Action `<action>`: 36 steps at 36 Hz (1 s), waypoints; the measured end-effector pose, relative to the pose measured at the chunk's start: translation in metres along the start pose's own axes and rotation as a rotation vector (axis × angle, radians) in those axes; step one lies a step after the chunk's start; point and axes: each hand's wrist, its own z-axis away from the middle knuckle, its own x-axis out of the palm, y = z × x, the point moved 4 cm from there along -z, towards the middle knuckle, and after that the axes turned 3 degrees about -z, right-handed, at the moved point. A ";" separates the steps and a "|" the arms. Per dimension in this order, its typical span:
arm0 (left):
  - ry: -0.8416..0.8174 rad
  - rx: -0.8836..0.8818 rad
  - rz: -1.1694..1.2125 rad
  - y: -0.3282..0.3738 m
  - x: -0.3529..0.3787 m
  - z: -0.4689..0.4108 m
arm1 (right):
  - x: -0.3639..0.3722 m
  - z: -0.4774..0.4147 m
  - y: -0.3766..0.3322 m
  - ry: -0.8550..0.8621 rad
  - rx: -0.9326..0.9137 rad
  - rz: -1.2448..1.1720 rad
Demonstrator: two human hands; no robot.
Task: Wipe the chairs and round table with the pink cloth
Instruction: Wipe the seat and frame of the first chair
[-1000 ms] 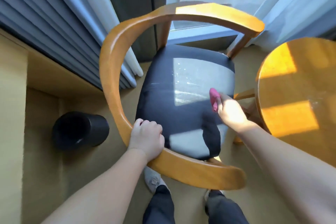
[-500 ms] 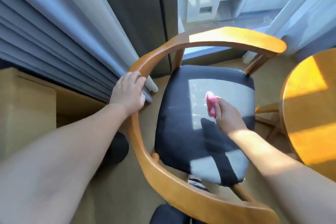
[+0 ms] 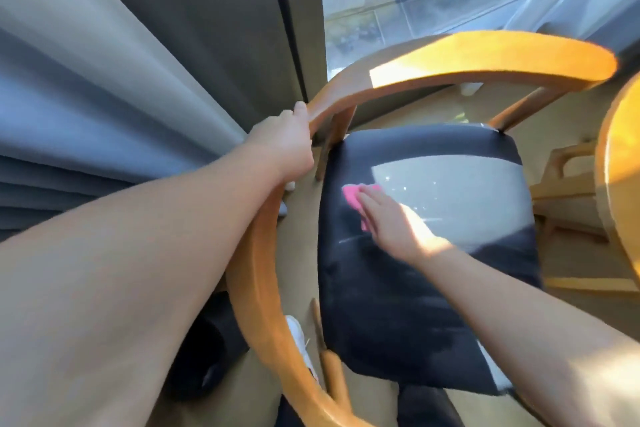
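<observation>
Now, one chair (image 3: 485, 57) gripped by left hand (image 3: 284, 146), right hand (image 3: 391, 224) flat on pink cloth (image 3: 351, 196)

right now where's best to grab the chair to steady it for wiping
Grip the curved wooden rail at its left bend, coming from above and outside: it is a slim raised hoop, easy to wrap, clear of the seat. The left hand grips it there while the right hand presses the pink cloth.

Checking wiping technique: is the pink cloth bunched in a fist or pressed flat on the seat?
Pressed flat: the right hand lies with straight fingers on the pink cloth, against the seat.
</observation>
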 end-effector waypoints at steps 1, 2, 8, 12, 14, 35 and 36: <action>0.008 0.023 0.002 0.003 0.000 -0.008 | 0.012 -0.003 -0.004 -0.043 -0.015 0.022; 0.013 0.035 0.007 0.005 0.000 -0.016 | 0.025 -0.004 -0.007 -0.102 -0.021 0.050; -0.001 0.089 0.153 0.014 0.002 -0.054 | 0.101 0.013 -0.007 -0.157 -0.125 0.280; 0.016 0.134 0.234 0.017 0.003 -0.068 | 0.117 0.017 -0.004 -0.076 -0.124 0.333; 0.024 0.147 0.249 0.017 0.003 -0.070 | 0.119 0.014 0.000 -0.050 -0.167 0.348; 0.031 0.143 0.242 0.020 0.001 -0.065 | 0.043 -0.133 0.054 0.151 -0.079 0.345; 0.026 0.144 0.237 0.020 0.000 -0.065 | 0.040 -0.136 0.055 0.141 -0.076 0.324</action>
